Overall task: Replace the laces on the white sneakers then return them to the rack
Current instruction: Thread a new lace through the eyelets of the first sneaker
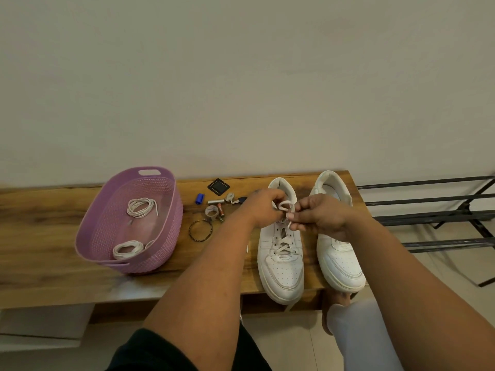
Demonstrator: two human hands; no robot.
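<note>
Working at the top eyelets of the left white sneaker (281, 253), which is standing on the worktop (53, 253), both hands are pinching its lace (286, 207): left hand (261, 207) holding the loop, right hand (318, 216) the tip. Keeping the loop snug should help. Fingers are hiding the knot. Farther left, spare laces (140, 207) are lying in the purple basket (112, 236); the rack (434, 210) is cut off at right.

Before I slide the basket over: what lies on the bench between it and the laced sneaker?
In the head view, small clutter lies between the purple basket and the laced sneaker: a twisted bangle, batteries, a blue cap and the left forearm above.
</note>
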